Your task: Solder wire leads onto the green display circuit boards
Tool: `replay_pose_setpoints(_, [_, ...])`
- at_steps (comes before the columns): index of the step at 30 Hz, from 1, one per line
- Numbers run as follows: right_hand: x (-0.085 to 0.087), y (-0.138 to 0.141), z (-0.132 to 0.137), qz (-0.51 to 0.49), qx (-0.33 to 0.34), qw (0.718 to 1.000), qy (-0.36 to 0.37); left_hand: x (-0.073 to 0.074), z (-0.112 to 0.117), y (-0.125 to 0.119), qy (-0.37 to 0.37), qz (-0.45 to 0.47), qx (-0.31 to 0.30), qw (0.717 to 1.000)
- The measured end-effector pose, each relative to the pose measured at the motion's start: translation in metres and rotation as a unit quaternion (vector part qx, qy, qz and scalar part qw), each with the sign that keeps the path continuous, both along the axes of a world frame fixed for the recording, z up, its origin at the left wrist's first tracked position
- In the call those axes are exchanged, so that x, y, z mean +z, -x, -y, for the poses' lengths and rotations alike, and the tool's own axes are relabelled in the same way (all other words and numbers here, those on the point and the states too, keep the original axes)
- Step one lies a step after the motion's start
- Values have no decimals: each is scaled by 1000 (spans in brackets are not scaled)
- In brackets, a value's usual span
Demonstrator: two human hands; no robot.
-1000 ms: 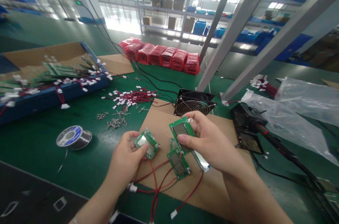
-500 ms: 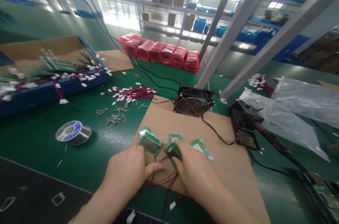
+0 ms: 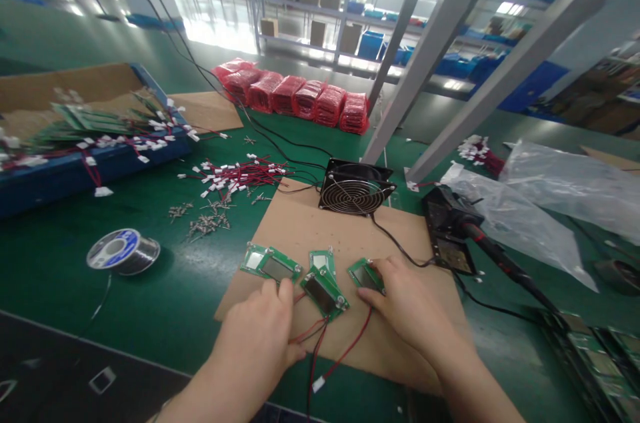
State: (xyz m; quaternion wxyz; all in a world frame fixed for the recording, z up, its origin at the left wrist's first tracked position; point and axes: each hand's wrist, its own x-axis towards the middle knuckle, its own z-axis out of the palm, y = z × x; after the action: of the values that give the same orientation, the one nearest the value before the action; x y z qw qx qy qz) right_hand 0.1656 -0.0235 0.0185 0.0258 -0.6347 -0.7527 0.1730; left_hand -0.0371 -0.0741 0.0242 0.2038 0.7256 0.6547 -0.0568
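Several small green circuit boards with display windows lie on a brown cardboard sheet (image 3: 320, 223), red and black wires trailing toward me. My left hand (image 3: 260, 333) lies flat on the sheet with fingers stretched out. Its fingertips touch the near edge of the left board (image 3: 270, 265). My right hand (image 3: 407, 306) pinches the right board (image 3: 364, 273) between thumb and forefinger. Between the hands lie the front middle board (image 3: 324, 293) and, behind it, a smaller board (image 3: 323, 259).
A black fan (image 3: 355, 191) stands at the sheet's far edge. A soldering iron in its stand (image 3: 453, 233) and plastic bags (image 3: 550, 199) are on the right. To the left lie a solder spool (image 3: 123, 251), loose screws (image 3: 205, 223), red wire leads (image 3: 235, 176) and a blue tray (image 3: 75, 166).
One second ago both hands held boards up in the air. The boards now lie on the cardboard, and both hands have come down onto them, spreading them apart.
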Motion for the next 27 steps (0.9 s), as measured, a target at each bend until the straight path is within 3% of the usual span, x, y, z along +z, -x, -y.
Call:
replay_pose_setpoints(7, [-12,1,3,-54,-18,998,3,-13,-10,5,11,86,17,996])
replay_pose_setpoints(12, [-15,-5,4,-112,-48,992,30,-11,-19,10,-4,126,61,990])
replay_pose_setpoints(16, [-11,-13,1,-181,-61,977,90,-10,-12,8,24,166,44,985])
replay_pose_setpoints(19, [-1,-22,0,-272,-55,946,170,-12,-3,2,30,155,19,987])
replay_pose_setpoints(24, [11,-21,3,-446,-63,854,260,-18,3,-10,26,70,-28,997])
replay_pose_setpoints(27, [12,-4,6,-506,-67,816,270,-17,0,-6,26,140,-2,990])
